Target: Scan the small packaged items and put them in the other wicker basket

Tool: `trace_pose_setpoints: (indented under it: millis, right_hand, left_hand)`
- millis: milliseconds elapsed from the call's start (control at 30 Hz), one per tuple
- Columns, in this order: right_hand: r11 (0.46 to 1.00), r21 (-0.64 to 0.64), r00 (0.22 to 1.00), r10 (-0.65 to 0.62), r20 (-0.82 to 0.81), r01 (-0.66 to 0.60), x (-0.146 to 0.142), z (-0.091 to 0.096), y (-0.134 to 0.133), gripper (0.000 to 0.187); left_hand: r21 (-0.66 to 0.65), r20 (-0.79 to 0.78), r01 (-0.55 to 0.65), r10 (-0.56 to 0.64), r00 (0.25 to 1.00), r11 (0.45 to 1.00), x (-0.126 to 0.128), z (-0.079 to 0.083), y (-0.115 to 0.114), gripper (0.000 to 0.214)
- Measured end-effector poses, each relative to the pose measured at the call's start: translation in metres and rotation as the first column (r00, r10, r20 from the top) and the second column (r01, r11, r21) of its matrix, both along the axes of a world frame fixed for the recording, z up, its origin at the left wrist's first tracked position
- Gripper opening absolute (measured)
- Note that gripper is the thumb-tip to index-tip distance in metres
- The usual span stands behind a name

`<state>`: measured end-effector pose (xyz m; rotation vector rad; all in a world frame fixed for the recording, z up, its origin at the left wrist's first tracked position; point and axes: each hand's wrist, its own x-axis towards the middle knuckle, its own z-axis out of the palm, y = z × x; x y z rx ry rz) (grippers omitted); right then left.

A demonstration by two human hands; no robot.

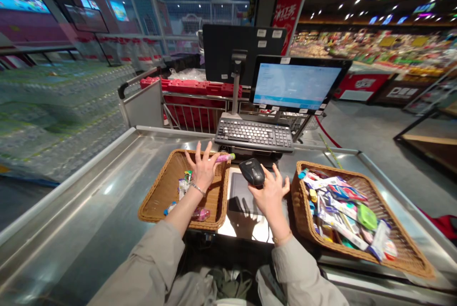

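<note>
Over the left wicker basket (146, 201), my left hand (203, 170) pinches a slim pink stick-shaped item with a green end (225, 157) by the thumb, its other fingers spread. Below that hand, a pink bottle-like item (201, 214) and a few small packages lie in the basket. My right hand (270, 187) grips a black handheld barcode scanner (252, 172), whose head points left toward the pink item. A second wicker basket (410, 253) stands to the right, filled with toothbrush-like packs, a green case (367, 216) and other small goods.
A black keyboard (253, 133) sits behind my hands, below a lit monitor (296, 82) and a dark screen back (235, 54). The metal counter (107, 192) has raised edges. Beyond it are a shopping cart (196, 111) and stacked bottled drinks (64, 106).
</note>
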<state>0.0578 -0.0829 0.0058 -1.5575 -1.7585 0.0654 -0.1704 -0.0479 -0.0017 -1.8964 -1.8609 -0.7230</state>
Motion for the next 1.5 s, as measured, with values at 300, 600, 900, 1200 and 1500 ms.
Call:
trace_pose_setpoints:
  millis: [300, 600, 900, 1200, 1500]
  right_hand:
    - [0.998, 0.025, 0.998, 0.058, 0.007, -0.058, -0.006, 0.008, -0.005, 0.009]
    - [0.999, 0.015, 0.999, 0.041, 0.013, -0.042, -0.002, 0.011, -0.007, 0.013]
    - [0.999, -0.002, 0.999, 0.039, -0.008, -0.039, 0.004, 0.012, -0.009, 0.011]
    - [0.996, 0.069, 0.998, -0.06, 0.007, 0.059, 0.021, 0.014, -0.011, 0.02]
    - [0.962, 0.086, 0.965, -0.261, 0.018, 0.259, 0.062, 0.017, -0.013, 0.025]
  left_hand:
    - [0.021, 0.08, 0.003, -0.004, 0.997, 1.0, 0.013, 0.008, 0.002, 0.028]
    - [-0.024, 0.131, 0.031, -0.028, 0.991, 0.999, 0.02, 0.016, 0.003, 0.03]
    - [-0.013, 0.105, 0.05, -0.048, 0.993, 0.999, 0.028, 0.017, 0.009, 0.031]
    - [0.014, 0.108, 0.104, -0.105, 0.989, 0.994, 0.046, 0.019, 0.018, 0.032]
    - [0.043, 0.089, 0.221, -0.224, 0.971, 0.974, 0.089, 0.025, 0.034, 0.033]
